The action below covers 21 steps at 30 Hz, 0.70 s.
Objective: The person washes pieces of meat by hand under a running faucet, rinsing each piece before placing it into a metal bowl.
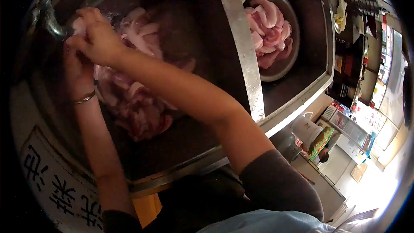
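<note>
My right hand is closed around a pale piece of raw meat, close to the mouth of the metal faucet. Just beneath it, my left hand presses up against the right one, a bracelet on its wrist. The left fingers are mostly hidden and dim. Below both hands, a heap of raw meat pieces lies in the dark sink basin, partly covered by my right forearm. More strips of the same meat show above that forearm.
A metal divider separates this basin from a second one on the right. There, a round metal bowl holds more raw meat. A sign with handwritten characters is at lower left. A white bucket stands beyond the sink's edge.
</note>
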Available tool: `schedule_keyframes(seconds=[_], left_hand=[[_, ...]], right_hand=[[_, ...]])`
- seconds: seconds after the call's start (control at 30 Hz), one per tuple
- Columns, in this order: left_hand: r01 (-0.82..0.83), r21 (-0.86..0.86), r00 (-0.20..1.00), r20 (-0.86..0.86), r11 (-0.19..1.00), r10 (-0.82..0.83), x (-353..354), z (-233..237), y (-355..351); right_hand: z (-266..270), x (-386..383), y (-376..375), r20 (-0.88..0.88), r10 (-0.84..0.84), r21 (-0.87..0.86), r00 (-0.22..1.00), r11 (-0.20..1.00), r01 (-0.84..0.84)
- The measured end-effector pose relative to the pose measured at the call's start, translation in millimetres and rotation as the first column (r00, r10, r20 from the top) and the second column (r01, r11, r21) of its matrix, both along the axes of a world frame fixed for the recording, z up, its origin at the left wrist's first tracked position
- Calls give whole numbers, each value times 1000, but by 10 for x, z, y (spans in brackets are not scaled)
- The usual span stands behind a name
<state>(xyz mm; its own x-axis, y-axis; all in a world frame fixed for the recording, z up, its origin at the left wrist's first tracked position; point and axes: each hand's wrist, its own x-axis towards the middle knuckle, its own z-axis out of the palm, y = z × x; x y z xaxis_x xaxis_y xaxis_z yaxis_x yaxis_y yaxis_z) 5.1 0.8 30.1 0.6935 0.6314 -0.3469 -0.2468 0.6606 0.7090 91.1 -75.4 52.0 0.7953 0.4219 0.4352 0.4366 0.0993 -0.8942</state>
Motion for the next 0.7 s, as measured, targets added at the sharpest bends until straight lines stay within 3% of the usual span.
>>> schedule_keyframes(seconds=[0.03,0.07,0.1,0.13,0.17,0.2,0.27,0.33,0.37,0.43,0.47,0.53,0.57,0.63,0.67,0.7], left_hand=[[-43,88,994,-95,995,51,5,-11,10],[-52,94,993,-99,994,61,-24,-11,22],[192,722,899,-401,665,176,-72,-4,32],[559,829,731,-502,17,462,-111,51,38],[159,808,845,-409,568,346,-31,165,-86],[-244,374,914,-220,895,341,69,256,-181],[-84,756,842,-294,649,452,-6,20,-10],[-265,715,852,-140,647,505,170,223,-228],[-280,716,861,-108,640,497,238,228,-263],[-231,691,898,-118,685,423,274,128,-267],[-193,671,918,-135,716,374,282,34,-253],[-98,618,954,-166,780,252,274,-164,-191],[-50,594,965,-177,803,191,263,-239,-172],[31,562,978,-189,827,92,229,-360,-117],[61,555,979,-196,829,59,220,-281,-116],[56,555,978,-199,830,67,202,-203,-121]], right_hand=[[-18,-12,3,-3,7,4,1000,1000,-7],[-45,-13,5,-167,162,33,973,987,-159],[-64,-30,26,-322,316,91,892,949,-303],[-12,-29,20,-328,337,109,883,942,-318],[70,-6,-24,-340,309,-57,888,936,-347],[151,13,-45,-345,288,-215,893,902,-374],[219,45,-43,-236,276,-321,932,883,-343],[117,104,7,12,243,-372,970,901,-222],[189,163,-24,7,257,-360,966,902,-238],[352,277,-79,94,372,-641,923,733,-230],[306,270,-37,94,383,-636,919,733,-241],[174,284,78,-12,279,-318,960,910,-268],[195,310,110,-11,288,-312,957,909,-277],[249,400,128,-236,322,-102,917,930,-352],[321,434,131,-403,532,158,744,842,-516],[397,512,92,-343,373,-89,862,901,-425]])
